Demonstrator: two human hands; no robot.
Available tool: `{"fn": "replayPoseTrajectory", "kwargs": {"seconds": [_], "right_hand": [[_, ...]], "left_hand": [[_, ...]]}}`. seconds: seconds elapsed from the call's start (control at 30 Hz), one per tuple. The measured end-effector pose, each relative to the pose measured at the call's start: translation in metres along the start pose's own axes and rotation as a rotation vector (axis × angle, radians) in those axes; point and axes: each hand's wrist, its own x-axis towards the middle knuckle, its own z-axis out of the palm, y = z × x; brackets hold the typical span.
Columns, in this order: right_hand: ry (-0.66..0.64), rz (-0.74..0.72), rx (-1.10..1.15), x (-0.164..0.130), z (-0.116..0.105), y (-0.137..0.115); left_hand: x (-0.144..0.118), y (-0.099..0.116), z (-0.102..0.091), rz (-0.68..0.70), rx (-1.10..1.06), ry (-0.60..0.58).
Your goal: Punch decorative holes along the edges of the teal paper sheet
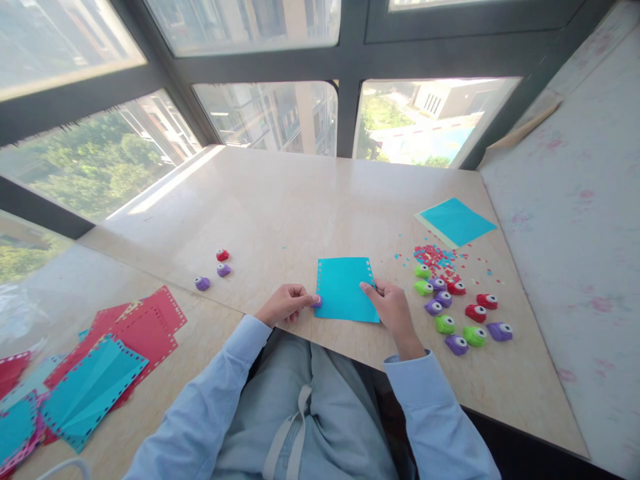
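while the left hand (287, 305) pinches a purple punch (319, 302) at the left edge of the blue sheet (345, 290), the right hand (395, 307) grips that sheet by its right side, thumb on top. the sheet is in front of the person, over the near part of the table (270, 207), with holes along both its left and right edges.

if the right hand's hold were slack, the sheet could twist and a hole might land out of line. a punch placed too near an existing hole could run the two together, and a hard thumb press might crease the paper. the right sleeve (425, 380) is near the spare punches (445, 325), so a wide elbow swing could knock one. the loose bits (434, 257) look light enough for a draught to scatter.

the left fingers cover most of the punch, so whether its lever is pressed cannot be told. the right fingers under the sheet are largely hidden, as is any gap between paper and table. at far left, the pile (145, 327) of punched sheets is cut off by the frame, and a pale, perhaps plastic heap (20, 313) beyond it is hard to make out.
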Motion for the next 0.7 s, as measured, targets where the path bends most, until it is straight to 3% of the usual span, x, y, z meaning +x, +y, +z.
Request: {"fn": "replayPoseTrajectory", "kwargs": {"seconds": [0.23, 0.7], "right_hand": [[-0.003, -0.024, 0.008, -0.001, -0.001, -0.003], [-0.023, -0.018, 0.017, 0.000, 0.000, 0.001]], "left_hand": [[0.001, 0.002, 0.001, -0.017, 0.006, 0.010], [0.004, 0.010, -0.006, -0.073, -0.026, -0.077]]}}
